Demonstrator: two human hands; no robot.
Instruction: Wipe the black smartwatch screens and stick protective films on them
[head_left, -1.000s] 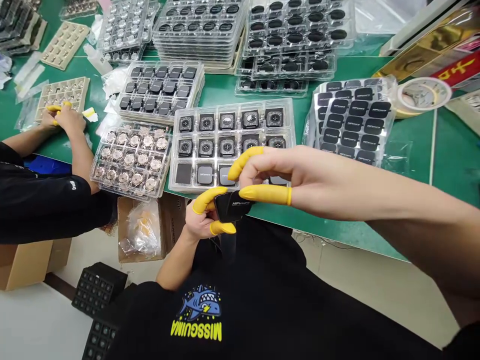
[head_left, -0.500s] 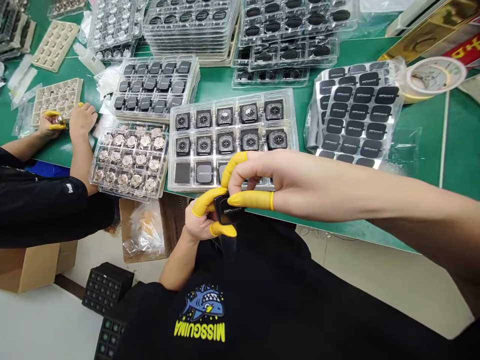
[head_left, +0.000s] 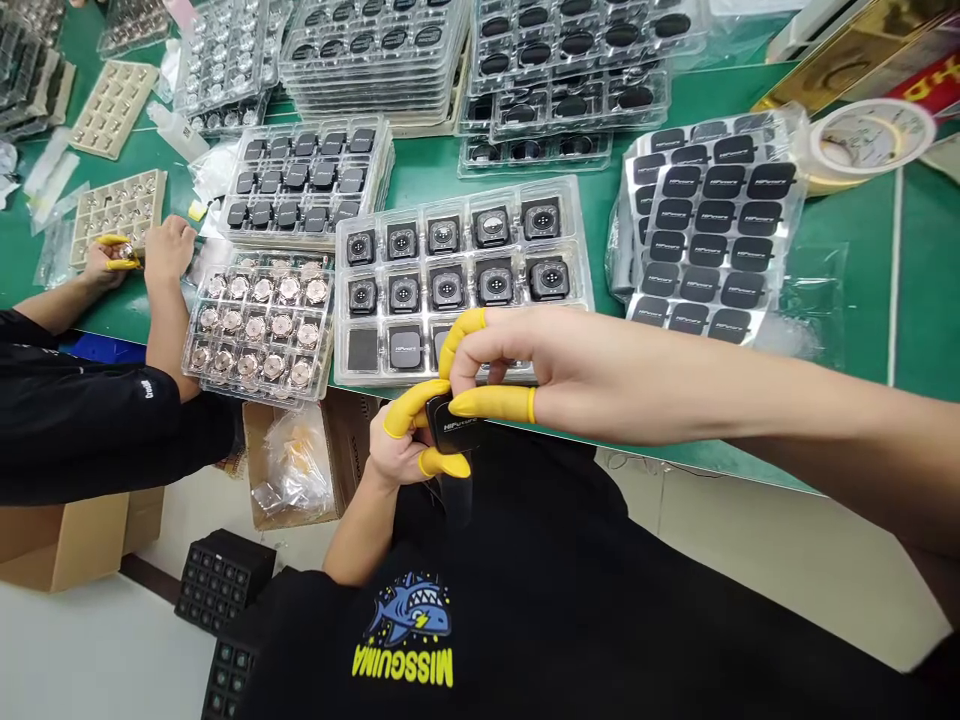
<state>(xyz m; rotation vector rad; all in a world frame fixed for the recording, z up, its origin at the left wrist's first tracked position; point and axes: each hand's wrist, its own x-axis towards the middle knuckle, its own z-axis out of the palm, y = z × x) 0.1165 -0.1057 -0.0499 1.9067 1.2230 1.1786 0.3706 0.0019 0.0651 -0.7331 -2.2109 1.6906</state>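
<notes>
A person's left hand (head_left: 397,445), in yellow finger covers, was partly closed around a black square piece (head_left: 454,430) with pale lettering, holding it by its left side. The piece was above the person's dark shirt, by the near edge of a green table (head_left: 862,225). The right hand (head_left: 517,365) was curled, its yellow-covered thumb touching the piece's upper face; whether it gripped anything could not be told. Just beyond lay a clear tray (head_left: 574,225) of square watches. Farther right were sheets of black labels (head_left: 712,215); to the left, a co-worker's hands (head_left: 169,250) were busy at the table.
</notes>
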